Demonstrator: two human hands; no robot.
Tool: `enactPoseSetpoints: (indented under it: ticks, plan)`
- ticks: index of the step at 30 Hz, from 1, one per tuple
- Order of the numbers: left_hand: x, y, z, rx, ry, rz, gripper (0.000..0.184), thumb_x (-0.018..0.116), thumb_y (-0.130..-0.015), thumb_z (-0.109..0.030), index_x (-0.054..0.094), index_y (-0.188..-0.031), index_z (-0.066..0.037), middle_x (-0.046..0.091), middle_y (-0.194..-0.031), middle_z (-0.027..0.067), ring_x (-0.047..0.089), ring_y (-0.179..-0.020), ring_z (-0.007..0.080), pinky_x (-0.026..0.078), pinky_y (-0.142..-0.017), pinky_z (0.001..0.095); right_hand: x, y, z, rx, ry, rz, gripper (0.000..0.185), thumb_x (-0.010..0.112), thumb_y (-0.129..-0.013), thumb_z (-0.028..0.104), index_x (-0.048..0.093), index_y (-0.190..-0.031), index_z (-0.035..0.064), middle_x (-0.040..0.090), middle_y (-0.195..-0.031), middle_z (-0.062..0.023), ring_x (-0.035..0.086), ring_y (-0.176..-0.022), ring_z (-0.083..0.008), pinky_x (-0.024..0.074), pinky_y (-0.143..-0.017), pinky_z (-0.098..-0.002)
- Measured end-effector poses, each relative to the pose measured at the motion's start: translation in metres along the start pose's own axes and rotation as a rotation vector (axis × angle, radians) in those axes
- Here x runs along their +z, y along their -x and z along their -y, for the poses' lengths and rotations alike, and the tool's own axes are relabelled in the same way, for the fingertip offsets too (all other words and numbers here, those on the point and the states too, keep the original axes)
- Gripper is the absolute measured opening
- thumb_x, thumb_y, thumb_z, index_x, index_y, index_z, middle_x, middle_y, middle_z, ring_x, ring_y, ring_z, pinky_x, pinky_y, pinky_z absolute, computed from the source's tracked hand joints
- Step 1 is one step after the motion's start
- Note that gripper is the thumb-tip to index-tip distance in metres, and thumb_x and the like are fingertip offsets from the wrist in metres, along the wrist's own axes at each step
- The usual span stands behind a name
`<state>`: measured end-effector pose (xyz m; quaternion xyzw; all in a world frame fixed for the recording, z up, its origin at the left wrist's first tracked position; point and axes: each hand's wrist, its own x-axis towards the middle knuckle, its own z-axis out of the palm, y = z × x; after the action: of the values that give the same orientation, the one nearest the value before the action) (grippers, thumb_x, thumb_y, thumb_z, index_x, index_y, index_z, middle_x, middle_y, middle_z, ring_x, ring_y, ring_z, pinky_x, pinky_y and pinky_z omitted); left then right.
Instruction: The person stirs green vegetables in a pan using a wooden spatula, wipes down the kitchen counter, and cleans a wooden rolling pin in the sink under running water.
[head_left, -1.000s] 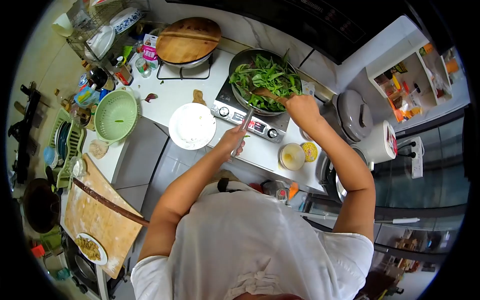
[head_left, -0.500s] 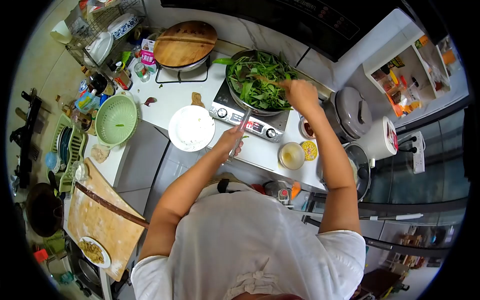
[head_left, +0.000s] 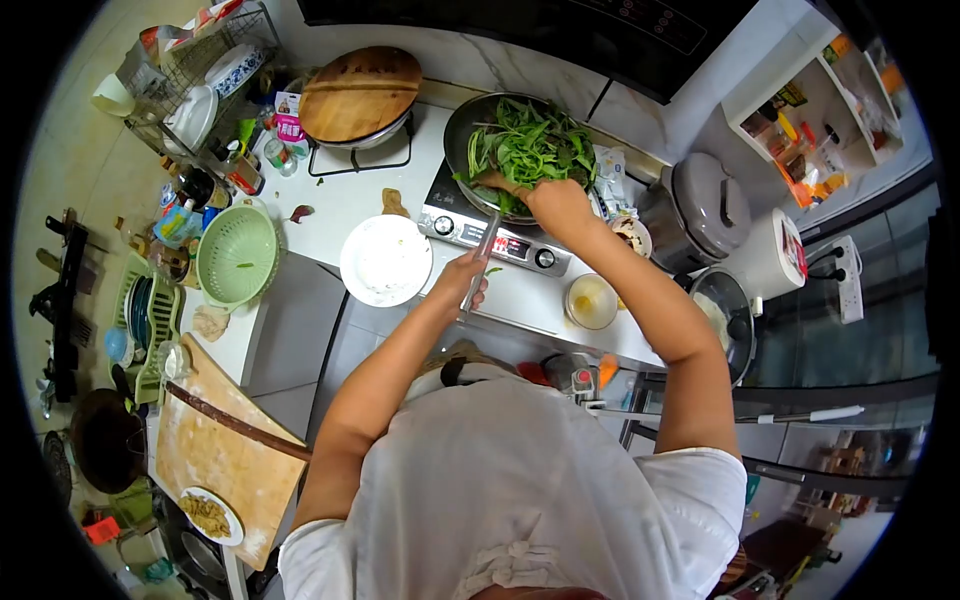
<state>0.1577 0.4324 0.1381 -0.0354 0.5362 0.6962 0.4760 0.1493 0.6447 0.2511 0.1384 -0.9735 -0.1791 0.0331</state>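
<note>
A dark frying pan (head_left: 459, 125) heaped with leafy greens (head_left: 535, 145) stands on the induction cooker (head_left: 440, 200). My left hand (head_left: 465, 281) is closed around the pan's long handle, near the counter's front edge. Above the pan's near side, my right hand (head_left: 560, 208) grips a wooden spatula (head_left: 497, 181), whose blade end reaches into the near left part of the greens. Its tip is partly hidden among the leaves. Left of the cooker, a white plate (head_left: 386, 261) with small green bits lies close to my left hand.
A glass bowl (head_left: 591, 301) with yellowish residue stands right of the cooker, near a grey rice cooker (head_left: 695, 215). A green colander (head_left: 238, 256) is on the left counter. Lower left lies a floured board (head_left: 230, 450) with a rolling pin (head_left: 238, 424).
My right hand has moved left and toward me with the spatula, and the greens have shifted to the pan's far right, baring its left side. My left hand stays on the handle.
</note>
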Motion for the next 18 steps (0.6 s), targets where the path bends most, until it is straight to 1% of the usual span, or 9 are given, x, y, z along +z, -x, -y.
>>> enactPoseSetpoints:
  ticks: [1,4,7,10,11,14,16,18]
  plan:
    - [0.000,0.000,0.000,0.003,0.000,-0.001,0.029,0.049,-0.097,-0.029,0.052,-0.125,-0.022,0.049,-0.065,0.0002,0.045,-0.045,0.0113,0.036,-0.041,0.0268,-0.015,0.008,0.006,0.007,-0.020,-0.047,0.023,0.058,-0.076,0.009,0.069,-0.096,0.0073,0.067,-0.067,-0.0093,0.068,-0.062,-0.0233,0.0541,-0.055,-0.0357]
    - [0.008,0.007,-0.005,0.007,0.008,-0.058,0.018,0.048,-0.098,-0.025,0.058,-0.110,-0.017,0.048,-0.062,0.0001,0.043,-0.043,0.0103,0.035,-0.037,0.0238,0.008,0.004,0.004,0.003,-0.037,0.022,0.023,0.056,-0.078,0.009,0.068,-0.097,0.0055,0.068,-0.070,-0.0103,0.068,-0.064,-0.0237,0.0542,-0.055,-0.0358]
    - [0.008,0.007,-0.005,0.003,0.031,-0.044,0.018,0.048,-0.098,-0.026,0.057,-0.112,-0.018,0.048,-0.062,0.0000,0.043,-0.042,0.0104,0.034,-0.037,0.0238,0.032,-0.005,0.013,0.093,-0.083,-0.079,0.020,0.055,-0.078,0.009,0.067,-0.094,0.0047,0.068,-0.074,-0.0119,0.069,-0.066,-0.0244,0.0543,-0.055,-0.0363]
    - [0.009,0.007,-0.006,-0.005,-0.003,-0.059,0.016,0.048,-0.098,-0.027,0.056,-0.110,-0.018,0.049,-0.063,0.0004,0.043,-0.042,0.0108,0.034,-0.037,0.0242,0.031,-0.002,0.017,0.124,-0.129,-0.028,0.024,0.055,-0.079,0.008,0.067,-0.100,0.0053,0.068,-0.077,-0.0137,0.068,-0.067,-0.0253,0.0540,-0.055,-0.0373]
    - [0.008,0.009,-0.007,-0.009,-0.006,-0.058,0.015,0.048,-0.098,-0.027,0.055,-0.109,-0.018,0.049,-0.063,0.0006,0.043,-0.042,0.0110,0.034,-0.037,0.0244,0.027,0.004,0.010,0.175,-0.155,-0.025,0.032,0.056,-0.079,0.009,0.068,-0.108,0.0115,0.068,-0.074,-0.0142,0.068,-0.067,-0.0266,0.0537,-0.056,-0.0383]
    - [0.011,0.011,-0.011,-0.008,-0.001,-0.043,0.013,0.049,-0.098,-0.028,0.054,-0.105,-0.018,0.050,-0.064,0.0010,0.043,-0.042,0.0115,0.034,-0.037,0.0250,-0.003,0.023,-0.024,0.336,-0.297,-0.073,0.035,0.056,-0.081,0.010,0.068,-0.113,0.0178,0.067,-0.073,-0.0149,0.067,-0.067,-0.0293,0.0531,-0.058,-0.0406]
    - [0.008,0.009,-0.008,0.001,0.011,-0.024,0.013,0.049,-0.098,-0.028,0.053,-0.103,-0.017,0.050,-0.064,0.0013,0.043,-0.042,0.0118,0.034,-0.037,0.0254,-0.032,0.043,-0.049,0.421,-0.399,-0.267,0.031,0.056,-0.083,0.014,0.069,-0.111,0.0195,0.068,-0.076,-0.0152,0.066,-0.068,-0.0333,0.0525,-0.061,-0.0438]
    - [0.009,0.012,-0.009,-0.010,0.008,-0.026,0.013,0.048,-0.098,-0.028,0.053,-0.105,-0.017,0.050,-0.065,0.0013,0.044,-0.043,0.0119,0.034,-0.037,0.0255,-0.034,0.054,-0.082,0.598,-0.464,-0.260,0.028,0.056,-0.085,0.017,0.069,-0.110,0.0183,0.068,-0.084,-0.0173,0.065,-0.074,-0.0362,0.0523,-0.067,-0.0464]
